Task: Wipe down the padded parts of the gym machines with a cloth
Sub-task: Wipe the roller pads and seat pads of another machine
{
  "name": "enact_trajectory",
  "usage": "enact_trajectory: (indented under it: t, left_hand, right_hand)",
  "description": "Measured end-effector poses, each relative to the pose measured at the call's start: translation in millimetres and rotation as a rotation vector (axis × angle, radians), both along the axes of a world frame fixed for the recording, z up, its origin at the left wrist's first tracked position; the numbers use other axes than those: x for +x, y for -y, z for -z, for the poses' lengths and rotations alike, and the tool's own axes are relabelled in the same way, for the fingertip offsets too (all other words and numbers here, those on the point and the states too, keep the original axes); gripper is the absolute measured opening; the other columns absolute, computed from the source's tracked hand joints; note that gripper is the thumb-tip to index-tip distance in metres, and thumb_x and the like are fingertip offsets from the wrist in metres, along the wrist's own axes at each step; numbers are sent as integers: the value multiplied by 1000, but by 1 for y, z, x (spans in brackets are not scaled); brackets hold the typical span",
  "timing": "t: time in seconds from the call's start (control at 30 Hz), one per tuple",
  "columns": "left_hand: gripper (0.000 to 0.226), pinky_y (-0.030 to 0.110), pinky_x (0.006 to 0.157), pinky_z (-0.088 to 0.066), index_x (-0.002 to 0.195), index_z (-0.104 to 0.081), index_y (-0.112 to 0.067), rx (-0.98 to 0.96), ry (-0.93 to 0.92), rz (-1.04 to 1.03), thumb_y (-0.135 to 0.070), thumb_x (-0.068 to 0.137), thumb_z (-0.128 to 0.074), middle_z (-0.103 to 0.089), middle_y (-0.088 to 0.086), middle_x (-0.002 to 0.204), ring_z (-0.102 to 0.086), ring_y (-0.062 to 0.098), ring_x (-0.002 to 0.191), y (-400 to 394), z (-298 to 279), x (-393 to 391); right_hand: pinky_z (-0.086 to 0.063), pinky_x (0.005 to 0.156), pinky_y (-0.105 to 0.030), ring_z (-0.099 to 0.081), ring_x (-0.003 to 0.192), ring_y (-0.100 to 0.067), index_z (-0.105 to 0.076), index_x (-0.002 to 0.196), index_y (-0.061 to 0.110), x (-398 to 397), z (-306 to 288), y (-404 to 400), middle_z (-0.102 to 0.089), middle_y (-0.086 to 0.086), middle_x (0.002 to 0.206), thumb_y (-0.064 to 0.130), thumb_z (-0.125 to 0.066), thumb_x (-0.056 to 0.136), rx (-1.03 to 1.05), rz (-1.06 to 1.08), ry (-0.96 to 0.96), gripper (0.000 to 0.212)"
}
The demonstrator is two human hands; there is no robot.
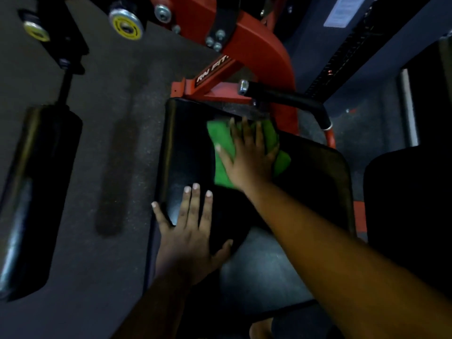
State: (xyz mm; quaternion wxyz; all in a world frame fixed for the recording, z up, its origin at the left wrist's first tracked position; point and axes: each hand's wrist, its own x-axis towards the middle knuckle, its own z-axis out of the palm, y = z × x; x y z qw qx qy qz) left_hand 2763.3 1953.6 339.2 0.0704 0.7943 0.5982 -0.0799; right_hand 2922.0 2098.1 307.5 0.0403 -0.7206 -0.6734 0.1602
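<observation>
- The left hand (189, 231) lies nearest, palm down on the near left corner of the black seat pad (186, 162), its fingers straight and spread, holding nothing; it looks to be steadying the pad.
- The right hand (247, 157) reaches further across, fingers straight and fanned, pressing the green cloth (221, 152) flat against the pad's far half.
- The cloth is soft, light and limp; it will likely bunch or slide out if pushed by fingertips alone, so a flat palm over its middle seems the safest hold.
- The pad's vinyl looks smooth and glossy, probably firm with slight give, so the cloth should glide easily.
- Open room lies toward the pad's left edge and near end, where the surface is bare.
- At the far edge the red frame (256, 45) and the black handle (281, 96) crowd in just beyond the fingertips, so strokes there must be short.
- A roller pad (36, 187) stands well apart at left over the rubber floor (110, 94).
</observation>
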Motion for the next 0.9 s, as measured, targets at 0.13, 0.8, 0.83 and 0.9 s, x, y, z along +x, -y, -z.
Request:
enact_trajectory:
  t: [0.13, 0.8, 0.83, 0.9]
  left_hand:
    - [110, 82, 110, -6, 159, -14, -7, 6, 25, -17, -79, 83, -47, -8, 19, 169, -6, 31, 158, 1, -2, -1]
    - [105, 70, 119, -13, 161, -16, -8, -78, 9, -134, -75, 85, -45, -3, 20, 169, -3, 40, 156, -2, 2, 0]
    - [105, 69, 119, -13, 161, -16, -9, -84, 6, -126, -74, 84, -45, -3, 20, 169, -2, 40, 156, -1, 1, 0]
    - [103, 69, 120, -12, 162, -15, -11, -91, 4, -114, -74, 85, -45, -1, 19, 169, -1, 40, 156, -1, 1, -1]
  right_hand:
    - [-13, 112, -74, -6, 157, -25, -9, 160, 39, -9, -5, -28, -8, 6, 170, 73, -26, 93, 17, -12, -22, 77]
    - [-24, 114, -67, -19, 154, -25, -23, 157, 41, 6, -3, -48, -21, 2, 168, 77, -26, 89, 69, -201, -18, 78]
    - [-23, 115, -64, -17, 154, -24, -21, 158, 38, 34, 6, -37, -21, 1, 168, 79, -23, 90, 26, -111, -6, 80]
    - [-20, 117, -61, -10, 155, -21, -16, 160, 35, 77, 12, -13, -14, 3, 169, 79, -18, 92, -69, 64, 6, 81]
